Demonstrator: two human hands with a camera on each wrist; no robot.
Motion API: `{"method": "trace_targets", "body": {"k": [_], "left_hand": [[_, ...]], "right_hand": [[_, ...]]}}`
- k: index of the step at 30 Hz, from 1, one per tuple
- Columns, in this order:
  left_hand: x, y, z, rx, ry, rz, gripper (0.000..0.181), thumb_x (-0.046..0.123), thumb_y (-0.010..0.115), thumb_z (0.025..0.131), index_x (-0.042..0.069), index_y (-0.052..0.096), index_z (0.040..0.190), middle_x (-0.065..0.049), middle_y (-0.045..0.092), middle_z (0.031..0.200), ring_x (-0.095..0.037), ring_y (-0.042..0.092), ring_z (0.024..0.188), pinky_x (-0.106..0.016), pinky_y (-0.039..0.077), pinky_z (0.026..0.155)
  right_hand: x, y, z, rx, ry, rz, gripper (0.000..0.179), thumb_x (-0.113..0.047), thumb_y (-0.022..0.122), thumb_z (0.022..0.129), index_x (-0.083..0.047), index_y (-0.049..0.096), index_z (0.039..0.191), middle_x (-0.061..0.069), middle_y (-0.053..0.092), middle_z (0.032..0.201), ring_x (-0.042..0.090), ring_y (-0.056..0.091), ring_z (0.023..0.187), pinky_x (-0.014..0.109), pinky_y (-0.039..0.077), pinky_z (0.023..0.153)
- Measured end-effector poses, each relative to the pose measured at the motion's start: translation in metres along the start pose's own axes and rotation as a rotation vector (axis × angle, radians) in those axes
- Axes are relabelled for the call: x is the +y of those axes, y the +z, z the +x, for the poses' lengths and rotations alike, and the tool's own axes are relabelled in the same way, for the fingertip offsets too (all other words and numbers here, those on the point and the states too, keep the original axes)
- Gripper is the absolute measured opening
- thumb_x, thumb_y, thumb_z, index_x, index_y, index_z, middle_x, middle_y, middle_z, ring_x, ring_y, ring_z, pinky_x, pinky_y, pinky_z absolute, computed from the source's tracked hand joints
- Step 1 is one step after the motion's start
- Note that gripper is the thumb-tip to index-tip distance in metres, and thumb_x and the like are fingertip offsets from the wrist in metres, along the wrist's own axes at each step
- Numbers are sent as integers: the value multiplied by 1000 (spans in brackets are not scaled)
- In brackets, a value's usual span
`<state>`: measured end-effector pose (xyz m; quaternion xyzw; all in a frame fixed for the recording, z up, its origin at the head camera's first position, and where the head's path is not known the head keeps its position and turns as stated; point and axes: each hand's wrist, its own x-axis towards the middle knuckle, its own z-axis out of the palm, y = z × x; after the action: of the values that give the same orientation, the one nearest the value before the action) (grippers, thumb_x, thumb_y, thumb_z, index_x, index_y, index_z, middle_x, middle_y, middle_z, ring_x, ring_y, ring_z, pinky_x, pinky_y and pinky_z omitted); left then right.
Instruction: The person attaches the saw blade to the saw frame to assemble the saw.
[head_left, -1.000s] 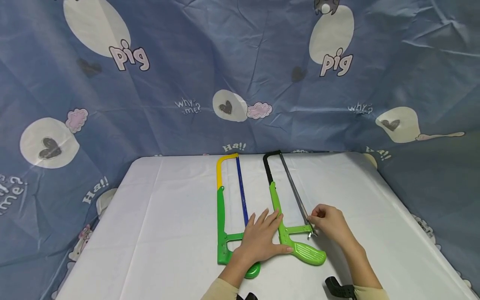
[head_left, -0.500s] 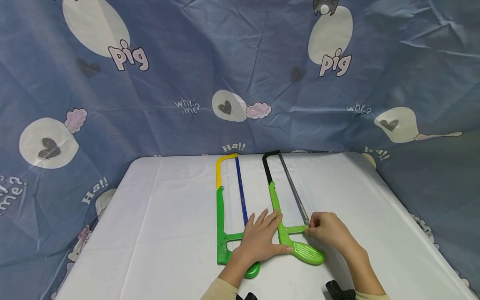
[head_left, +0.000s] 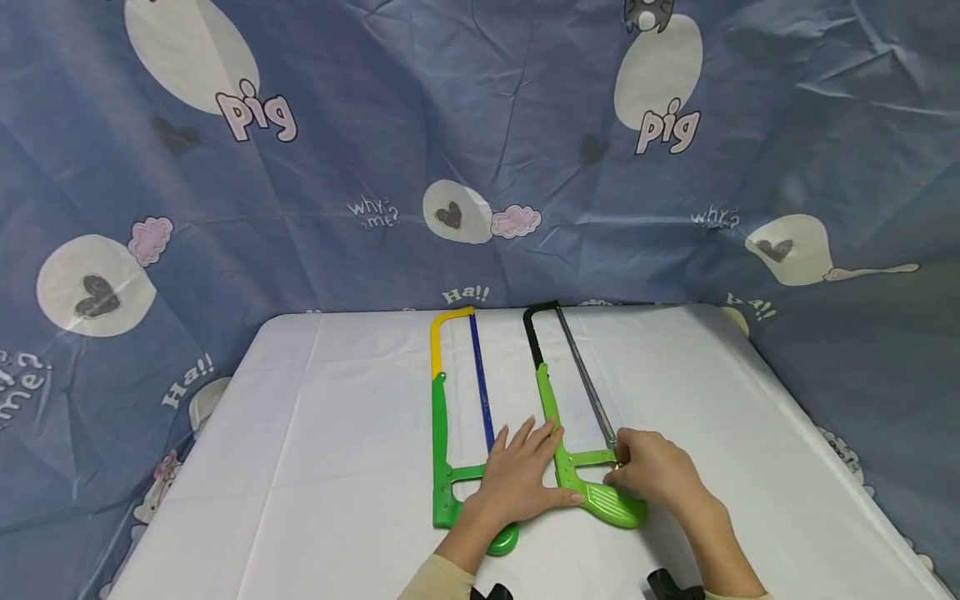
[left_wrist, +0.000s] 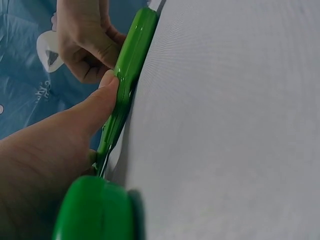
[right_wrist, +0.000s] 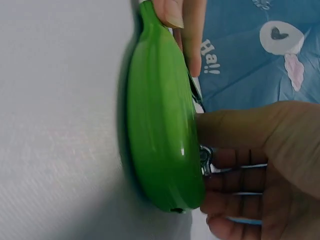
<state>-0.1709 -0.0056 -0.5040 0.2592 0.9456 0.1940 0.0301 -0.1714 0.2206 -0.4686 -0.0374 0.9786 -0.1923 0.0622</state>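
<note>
A light green hacksaw (head_left: 548,396) with a black front frame and grey blade (head_left: 585,367) lies on the white table. My left hand (head_left: 517,487) rests spread on its frame, its thumb against the green handle (left_wrist: 136,47). At the near end of the blade, my right hand (head_left: 660,471) has thumb and fingers around the metal wing nut (right_wrist: 205,159), just beyond the handle in the right wrist view. Left of it lies a second hacksaw (head_left: 440,442), darker green and yellow with a blue blade (head_left: 482,375); my left forearm partly hides its handle (left_wrist: 92,212).
The white-covered table (head_left: 352,433) reaches back to a blue patterned cloth (head_left: 337,167) hanging behind it. Black wrist mounts (head_left: 675,586) show by the sleeves at the bottom edge.
My right hand has moved slightly down, from the blade's near end to the wing nut, which its fingers now cover. The left hand stays in place.
</note>
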Motion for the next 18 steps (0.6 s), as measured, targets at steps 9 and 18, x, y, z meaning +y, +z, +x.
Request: {"method": "trace_targets", "body": {"k": [9, 18], "left_hand": [[1, -1, -1, 5, 3, 4, 96, 77, 57, 82, 20, 33, 157, 2, 27, 165, -30, 22, 154, -63, 19, 121], [1, -3, -2, 6, 5, 7, 97, 77, 56, 82, 20, 32, 157, 1, 27, 165, -31, 22, 154, -63, 19, 121]], "right_hand": [[-6, 1, -3, 50, -23, -38, 28, -19, 85, 73, -13, 58, 72, -2, 56, 62, 15, 48, 55, 28, 36, 48], [-6, 0, -3, 58, -13, -50, 23, -21, 84, 74, -12, 63, 74, -1, 59, 64, 15, 49, 56, 29, 37, 48]]}}
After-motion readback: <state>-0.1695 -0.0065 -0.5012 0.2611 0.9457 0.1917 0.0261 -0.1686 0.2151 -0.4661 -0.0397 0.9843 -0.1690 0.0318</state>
